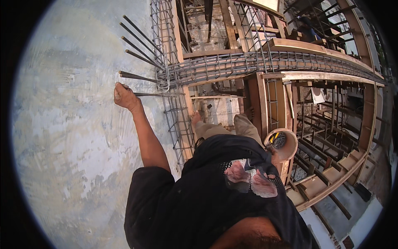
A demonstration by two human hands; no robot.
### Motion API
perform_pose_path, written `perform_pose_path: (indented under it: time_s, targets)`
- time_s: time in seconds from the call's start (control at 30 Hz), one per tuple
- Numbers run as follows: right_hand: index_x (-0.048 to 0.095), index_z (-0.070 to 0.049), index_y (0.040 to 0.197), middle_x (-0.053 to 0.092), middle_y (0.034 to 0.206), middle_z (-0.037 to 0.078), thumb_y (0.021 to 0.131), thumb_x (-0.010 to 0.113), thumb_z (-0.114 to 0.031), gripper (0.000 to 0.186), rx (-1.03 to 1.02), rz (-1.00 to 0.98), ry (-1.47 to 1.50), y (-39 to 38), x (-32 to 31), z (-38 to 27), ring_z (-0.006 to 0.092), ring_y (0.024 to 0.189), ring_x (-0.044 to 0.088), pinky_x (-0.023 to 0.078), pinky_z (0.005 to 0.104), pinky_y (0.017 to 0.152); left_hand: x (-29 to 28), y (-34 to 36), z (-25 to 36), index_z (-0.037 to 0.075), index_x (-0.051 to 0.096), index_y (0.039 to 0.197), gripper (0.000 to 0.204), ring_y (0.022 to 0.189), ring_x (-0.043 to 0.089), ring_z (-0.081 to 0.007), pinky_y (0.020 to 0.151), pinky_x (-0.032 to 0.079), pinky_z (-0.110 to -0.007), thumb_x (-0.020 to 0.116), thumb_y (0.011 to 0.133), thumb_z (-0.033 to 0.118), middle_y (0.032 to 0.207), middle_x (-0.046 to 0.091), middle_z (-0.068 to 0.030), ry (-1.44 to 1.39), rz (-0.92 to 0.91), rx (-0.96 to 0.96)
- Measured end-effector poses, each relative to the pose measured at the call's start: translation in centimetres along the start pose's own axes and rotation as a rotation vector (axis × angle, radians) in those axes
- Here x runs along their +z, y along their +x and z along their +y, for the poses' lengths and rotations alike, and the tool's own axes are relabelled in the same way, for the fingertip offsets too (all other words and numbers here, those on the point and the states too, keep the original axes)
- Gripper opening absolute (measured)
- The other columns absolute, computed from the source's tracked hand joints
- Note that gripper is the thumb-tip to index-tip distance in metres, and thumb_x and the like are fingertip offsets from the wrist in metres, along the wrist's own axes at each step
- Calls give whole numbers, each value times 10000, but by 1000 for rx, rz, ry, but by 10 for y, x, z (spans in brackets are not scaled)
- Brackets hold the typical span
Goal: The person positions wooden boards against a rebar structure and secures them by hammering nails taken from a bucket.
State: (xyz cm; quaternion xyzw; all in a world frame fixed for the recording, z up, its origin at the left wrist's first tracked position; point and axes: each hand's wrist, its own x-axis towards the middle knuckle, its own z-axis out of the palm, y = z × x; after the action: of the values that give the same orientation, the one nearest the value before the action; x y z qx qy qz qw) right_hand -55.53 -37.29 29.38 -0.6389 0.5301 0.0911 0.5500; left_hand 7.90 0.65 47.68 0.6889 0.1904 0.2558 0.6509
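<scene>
My left hand (125, 96) is closed round the top end of an upright steel rebar (155, 94). The bar rises from the corner of a tied rebar cage (176, 120). Several other rebars (141, 76) stick up just beyond my hand, their cut ends bare. At their foot, the cage meets a second beam cage (219, 68) that runs off to the right. My right hand is out of view, and so is the right forearm.
A smooth grey wall (74, 124) fills the left side. My bare feet stand among timber formwork boards (262, 103), with drops between them. A bucket (289, 154) holding small metal pieces and a yellow-handled tool sits by my right side. A hammer (289, 99) hangs on a board.
</scene>
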Motion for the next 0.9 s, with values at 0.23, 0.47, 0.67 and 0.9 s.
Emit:
perform_pose_path:
  time_s: [0.23,0.47,0.67,0.9]
  targets:
    - [688,-36,1094,705,954,166,926,583,-158,233,-84,22,-310,-26,8,-85,280,901,667,498,375,800,7,-1,3,52,479,601,356,501,385,-102,479,309,-271,568,908,209,585,469,-9,-18,-12,-7]
    - [693,-48,1071,702,1022,220,915,600,-252,273,-156,28,-444,-20,9,-97,401,995,662,504,475,860,2,6,-7,52,466,582,346,517,391,-116,485,293,-275,572,877,198,583,458,-8,80,-11,73]
    - [697,-13,1078,709,1014,223,938,561,-268,321,-109,57,-448,-19,4,-117,380,998,674,509,419,859,8,1,-1,56,475,602,305,495,394,-132,478,303,-279,585,844,205,580,458,-21,18,50,14]
    - [699,-39,1084,690,1012,265,933,571,-305,332,-107,76,-402,-4,2,-114,431,1001,654,499,479,885,8,-3,5,46,520,679,257,538,429,-148,533,357,-294,600,856,215,632,495,-32,103,70,37]
